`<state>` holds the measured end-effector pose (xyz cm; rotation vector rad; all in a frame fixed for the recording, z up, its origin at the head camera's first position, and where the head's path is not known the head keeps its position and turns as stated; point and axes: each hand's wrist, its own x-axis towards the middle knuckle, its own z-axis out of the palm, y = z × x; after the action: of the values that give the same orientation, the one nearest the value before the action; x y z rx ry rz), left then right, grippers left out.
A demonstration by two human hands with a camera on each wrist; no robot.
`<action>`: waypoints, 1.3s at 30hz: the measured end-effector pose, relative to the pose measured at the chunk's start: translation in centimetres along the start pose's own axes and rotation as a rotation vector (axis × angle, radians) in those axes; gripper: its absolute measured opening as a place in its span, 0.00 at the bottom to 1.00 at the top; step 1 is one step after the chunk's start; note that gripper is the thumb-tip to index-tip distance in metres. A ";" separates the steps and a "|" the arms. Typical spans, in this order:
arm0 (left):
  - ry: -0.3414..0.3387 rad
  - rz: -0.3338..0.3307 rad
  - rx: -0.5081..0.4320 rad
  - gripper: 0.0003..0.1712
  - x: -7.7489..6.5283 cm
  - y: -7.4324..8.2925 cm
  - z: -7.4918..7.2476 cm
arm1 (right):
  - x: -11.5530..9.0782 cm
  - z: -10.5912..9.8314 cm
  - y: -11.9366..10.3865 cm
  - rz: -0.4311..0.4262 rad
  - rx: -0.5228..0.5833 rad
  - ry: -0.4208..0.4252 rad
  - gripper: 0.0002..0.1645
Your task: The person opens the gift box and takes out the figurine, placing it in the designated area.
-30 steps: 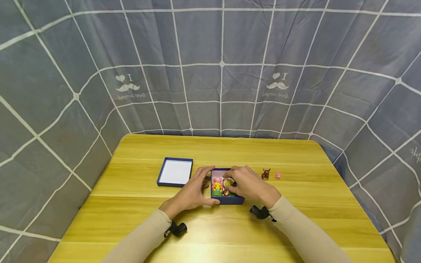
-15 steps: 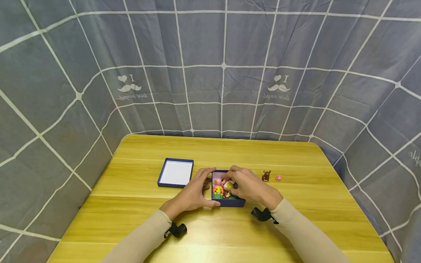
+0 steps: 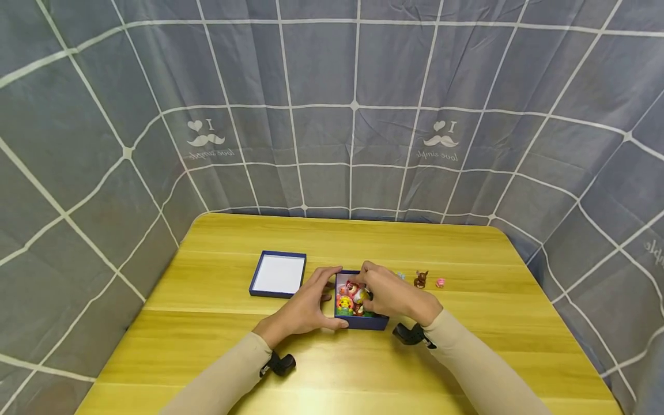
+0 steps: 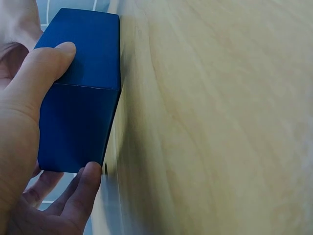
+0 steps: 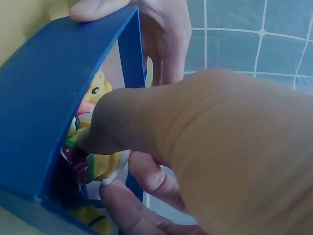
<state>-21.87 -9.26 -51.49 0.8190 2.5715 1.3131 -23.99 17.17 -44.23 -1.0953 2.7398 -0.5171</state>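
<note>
A dark blue box stands on the table, filled with small toy figurines. My left hand grips its left end, the thumb on the near wall and the fingers at the far side. Inside the box, my right hand pinches a yellow-and-white figurine between thumb and fingers. Next to it lie a pink-red bear figurine and a yellow-faced figurine with a green base. A brown one shows near the front wall. The right hand hides the box's right part.
Left of the box lies a shallow blue lid, white inside up. On the right stand a brown eared figurine and a small pink one. A light blue bit shows behind the right hand. Grey checked curtain surrounds the wooden table.
The pink-red bear figurine has come into fuller view in the box. The right hand has shifted slightly with the yellow-and-white figurine. My left hand keeps its grip on the box.
</note>
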 end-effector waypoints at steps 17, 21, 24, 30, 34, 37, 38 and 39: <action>0.009 0.007 -0.027 0.72 -0.1 0.1 0.1 | 0.5 0.4 -0.1 0.017 0.066 0.036 0.19; -0.006 -0.014 -0.019 0.72 -0.2 0.0 0.2 | 0.5 0.8 0.1 0.005 0.070 0.045 0.20; -0.001 -0.014 -0.014 0.72 -0.2 0.1 0.2 | 0.4 0.8 0.1 -0.006 0.081 0.058 0.23; -0.002 -0.010 -0.011 0.72 0.1 0.0 0.2 | 0.3 0.9 0.1 -0.013 0.086 0.076 0.32; 0.003 -0.002 -0.015 0.72 0.0 -0.1 0.2 | 0.1 1.1 0.0 -0.024 0.078 0.088 0.33; 0.003 0.000 -0.019 0.72 0.0 -0.1 0.2 | -0.1 1.2 0.0 -0.021 0.077 0.103 0.33; 0.001 -0.005 -0.018 0.72 0.0 -0.1 0.2 | -0.2 1.2 -0.1 -0.019 0.077 0.110 0.32; -0.001 -0.005 -0.023 0.72 0.0 -0.1 0.2 | -0.2 1.2 -0.1 -0.020 0.077 0.118 0.32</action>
<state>-21.82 -9.16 -51.72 0.8084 2.5516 1.3380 -23.49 16.95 -45.33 -1.1081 2.7840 -0.7058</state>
